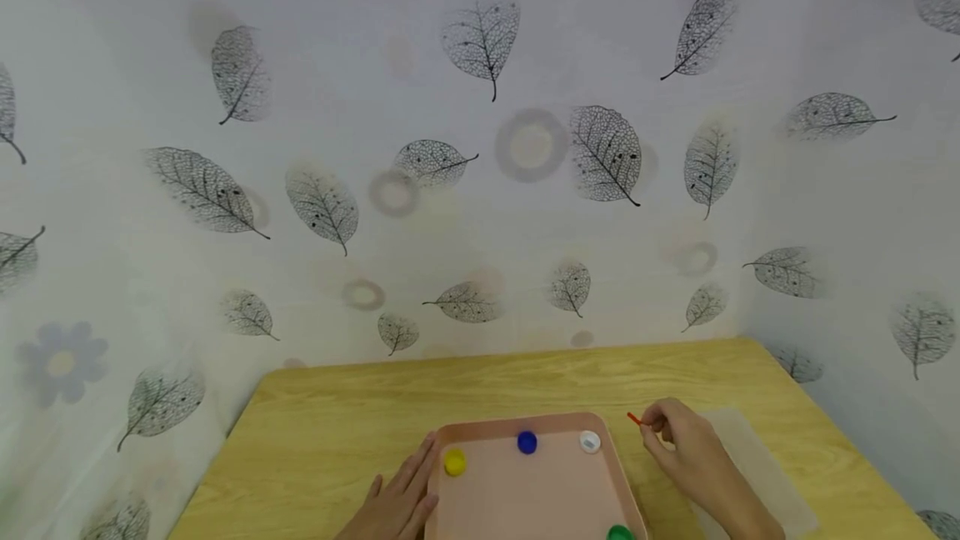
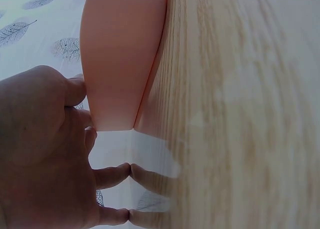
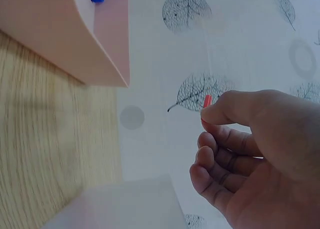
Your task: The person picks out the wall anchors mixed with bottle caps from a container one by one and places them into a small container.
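Observation:
My right hand (image 1: pixel 690 452) pinches a thin red stick (image 1: pixel 633 418) between thumb and index finger, above the table just right of the pink tray (image 1: pixel 525 494). In the right wrist view a short end of the red piece (image 3: pixel 207 100) pokes out past the thumb, and the other fingers are curled. My left hand (image 1: pixel 397 500) lies along the tray's left side. The left wrist view has its thumb and nearer fingers at the tray's outer wall (image 2: pixel 122 64), while two straight fingers touch the tabletop.
Inside the tray sit a yellow cap (image 1: pixel 454 462), a blue cap (image 1: pixel 527 442), a white cap (image 1: pixel 590 442) and a green cap (image 1: pixel 620 532) near the corners and edges. A whitish translucent sheet (image 1: pixel 765 473) lies on the wooden table (image 1: pixel 315 407) under the right forearm. Leaf-patterned walls stand behind.

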Available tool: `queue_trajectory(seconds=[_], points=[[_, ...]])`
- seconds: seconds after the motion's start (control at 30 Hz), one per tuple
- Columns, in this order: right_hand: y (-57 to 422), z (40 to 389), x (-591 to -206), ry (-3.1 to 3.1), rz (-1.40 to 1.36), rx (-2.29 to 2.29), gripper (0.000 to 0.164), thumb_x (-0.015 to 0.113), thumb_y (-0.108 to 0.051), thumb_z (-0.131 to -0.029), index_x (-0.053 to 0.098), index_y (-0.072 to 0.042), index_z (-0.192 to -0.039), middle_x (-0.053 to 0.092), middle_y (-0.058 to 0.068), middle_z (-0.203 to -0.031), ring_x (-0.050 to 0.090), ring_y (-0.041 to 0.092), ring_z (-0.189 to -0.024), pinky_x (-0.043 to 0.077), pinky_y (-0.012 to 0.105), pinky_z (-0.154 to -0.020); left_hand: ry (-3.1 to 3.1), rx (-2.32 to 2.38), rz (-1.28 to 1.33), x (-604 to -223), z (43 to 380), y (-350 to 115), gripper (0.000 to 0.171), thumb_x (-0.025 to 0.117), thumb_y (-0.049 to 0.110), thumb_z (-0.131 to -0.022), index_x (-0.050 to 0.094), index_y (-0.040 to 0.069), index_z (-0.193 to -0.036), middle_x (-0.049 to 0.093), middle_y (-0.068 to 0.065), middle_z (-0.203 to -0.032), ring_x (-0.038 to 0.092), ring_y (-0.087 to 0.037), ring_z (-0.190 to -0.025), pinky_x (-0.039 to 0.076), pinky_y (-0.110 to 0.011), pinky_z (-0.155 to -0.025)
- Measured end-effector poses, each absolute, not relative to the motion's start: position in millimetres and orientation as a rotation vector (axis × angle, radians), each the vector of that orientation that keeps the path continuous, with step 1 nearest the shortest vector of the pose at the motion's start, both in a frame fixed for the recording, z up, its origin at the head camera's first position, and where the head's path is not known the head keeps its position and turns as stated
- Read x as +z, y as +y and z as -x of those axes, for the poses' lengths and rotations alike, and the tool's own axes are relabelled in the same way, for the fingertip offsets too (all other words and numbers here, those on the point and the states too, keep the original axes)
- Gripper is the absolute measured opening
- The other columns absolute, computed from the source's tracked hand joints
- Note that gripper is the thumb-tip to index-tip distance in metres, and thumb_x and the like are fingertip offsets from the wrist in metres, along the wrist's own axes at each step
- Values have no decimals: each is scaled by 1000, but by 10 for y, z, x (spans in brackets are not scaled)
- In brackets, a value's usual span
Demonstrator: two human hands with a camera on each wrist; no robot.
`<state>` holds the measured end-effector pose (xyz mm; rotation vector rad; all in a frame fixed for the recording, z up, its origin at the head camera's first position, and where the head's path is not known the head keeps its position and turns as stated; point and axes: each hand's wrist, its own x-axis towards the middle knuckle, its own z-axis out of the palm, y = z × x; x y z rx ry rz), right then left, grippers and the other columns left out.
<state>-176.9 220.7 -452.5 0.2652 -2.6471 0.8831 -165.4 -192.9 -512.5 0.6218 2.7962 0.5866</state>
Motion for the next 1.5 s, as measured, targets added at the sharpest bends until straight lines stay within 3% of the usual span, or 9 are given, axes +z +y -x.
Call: queue_trajectory(seconds=[0.47,0.83,1.5], points=[[2572,1754,-4522,-2699,-131,894,4,63,-7,-88,61,-8,-92,56,-5,-77,49,4,-67,45,24,-56,2748,694,-650,-5174,1705,-1956,60,18,51,-102,-1,26,-153,-5,10,-158,15,-29,-141,14,-80,-89],[2776,1754,-4548,-2782,-19,977,8,56,-8,-91,60,-3,-96,58,1,-74,52,7,-57,45,24,-53,2749,716,-626,-5176,1716,-1931,60,19,51,-102,0,26,-153,-3,8,-159,18,-32,-141,14,-80,-90],[2904,1708,-4517,-2871,39,980,12,54,-13,-94,61,-3,-95,60,2,-78,57,11,-66,47,25,-58,2737,704,-638,-5165,1712,-1931,60,18,51,-102,-1,25,-153,-5,8,-158,17,-32,-141,14,-81,-89]])
